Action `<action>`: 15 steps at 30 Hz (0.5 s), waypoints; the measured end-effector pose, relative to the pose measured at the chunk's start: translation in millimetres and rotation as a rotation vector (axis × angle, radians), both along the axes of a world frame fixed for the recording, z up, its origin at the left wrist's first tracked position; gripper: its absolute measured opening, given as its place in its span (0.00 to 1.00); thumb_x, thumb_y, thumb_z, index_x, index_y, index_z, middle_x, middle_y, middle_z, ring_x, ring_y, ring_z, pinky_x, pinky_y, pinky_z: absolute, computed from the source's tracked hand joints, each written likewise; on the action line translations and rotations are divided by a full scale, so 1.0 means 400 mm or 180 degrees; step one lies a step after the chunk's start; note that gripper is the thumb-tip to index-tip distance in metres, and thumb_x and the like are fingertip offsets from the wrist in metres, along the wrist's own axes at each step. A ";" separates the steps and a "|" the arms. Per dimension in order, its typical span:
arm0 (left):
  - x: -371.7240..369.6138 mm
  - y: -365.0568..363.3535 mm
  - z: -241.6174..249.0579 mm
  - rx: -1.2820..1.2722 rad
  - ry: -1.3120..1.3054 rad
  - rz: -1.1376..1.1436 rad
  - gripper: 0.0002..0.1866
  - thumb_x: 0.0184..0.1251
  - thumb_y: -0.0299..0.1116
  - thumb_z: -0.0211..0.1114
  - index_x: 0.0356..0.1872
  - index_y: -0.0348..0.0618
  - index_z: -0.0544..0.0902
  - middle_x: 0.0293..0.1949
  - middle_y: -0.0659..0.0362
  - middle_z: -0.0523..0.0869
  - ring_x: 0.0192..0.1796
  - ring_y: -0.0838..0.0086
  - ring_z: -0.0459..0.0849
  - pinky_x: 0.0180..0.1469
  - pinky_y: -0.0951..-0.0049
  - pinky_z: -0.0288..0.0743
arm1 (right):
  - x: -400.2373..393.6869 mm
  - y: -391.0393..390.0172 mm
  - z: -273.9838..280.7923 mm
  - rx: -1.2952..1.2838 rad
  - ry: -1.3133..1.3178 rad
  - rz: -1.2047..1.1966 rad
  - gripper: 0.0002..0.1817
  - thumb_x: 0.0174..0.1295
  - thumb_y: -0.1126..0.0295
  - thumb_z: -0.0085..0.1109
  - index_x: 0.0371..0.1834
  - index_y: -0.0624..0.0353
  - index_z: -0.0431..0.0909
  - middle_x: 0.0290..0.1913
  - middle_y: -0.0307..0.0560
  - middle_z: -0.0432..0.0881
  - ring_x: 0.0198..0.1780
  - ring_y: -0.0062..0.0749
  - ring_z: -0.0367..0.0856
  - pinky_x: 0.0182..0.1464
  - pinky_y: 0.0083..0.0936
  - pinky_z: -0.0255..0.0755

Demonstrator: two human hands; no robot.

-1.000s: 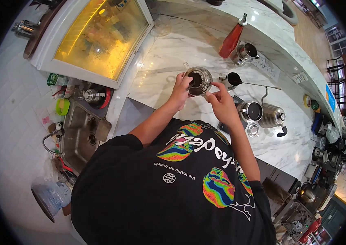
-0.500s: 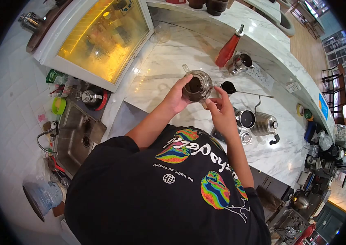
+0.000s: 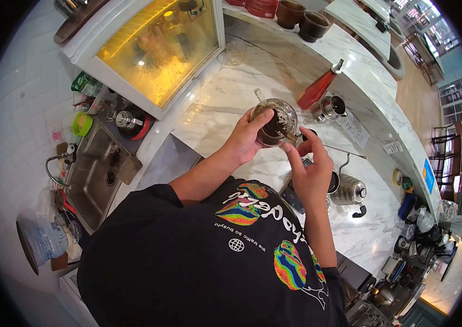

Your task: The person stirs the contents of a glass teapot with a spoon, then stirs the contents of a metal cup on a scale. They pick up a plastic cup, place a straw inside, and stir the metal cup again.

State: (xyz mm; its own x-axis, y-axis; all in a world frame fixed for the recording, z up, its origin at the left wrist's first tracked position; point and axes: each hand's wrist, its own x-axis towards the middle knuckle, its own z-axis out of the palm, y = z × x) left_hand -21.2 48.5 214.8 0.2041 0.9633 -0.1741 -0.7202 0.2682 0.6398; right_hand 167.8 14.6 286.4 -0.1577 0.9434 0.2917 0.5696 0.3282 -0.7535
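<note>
A round glass coffee pot [image 3: 288, 110] with a clear handle is tilted in front of me, dark contents and pale bubbles inside. My left hand [image 3: 244, 139] is closed round its left side, thumb over the rim. My right hand [image 3: 312, 166] is at its lower right; thumb and forefinger are apart, the thumb close to the glass. A slim brownish piece [image 3: 290, 135] shows between pot and fingertips; its kind cannot be made out. Behind the right hand, a dark scale [image 3: 294, 194] and a metal cup [image 3: 334, 181] are partly hidden.
A gooseneck kettle [image 3: 349, 189] stands right of my right hand. Beyond are a red squeeze bottle [image 3: 318, 90] and a metal pitcher [image 3: 330, 109]. A lit glass cabinet [image 3: 160, 54] stands at upper left, a sink [image 3: 92, 174] at left, brown pots [image 3: 313, 26] on the raised ledge.
The view has shifted. The pot has tipped, its contents showing more plainly. My right fingers have drawn back from its side, and the right hand now covers part of the metal cup.
</note>
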 end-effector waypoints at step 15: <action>0.043 -0.053 0.072 -0.0036 -0.0067 0.0175 0.30 0.86 0.58 0.55 0.71 0.44 0.71 0.62 0.56 0.85 0.61 0.70 0.88 0.59 0.59 0.89 | 0.008 -0.002 0.034 0.1164 -0.0206 0.0471 0.16 0.67 0.80 0.67 0.57 0.58 0.85 0.34 0.43 0.82 0.35 0.39 0.79 0.56 0.38 0.72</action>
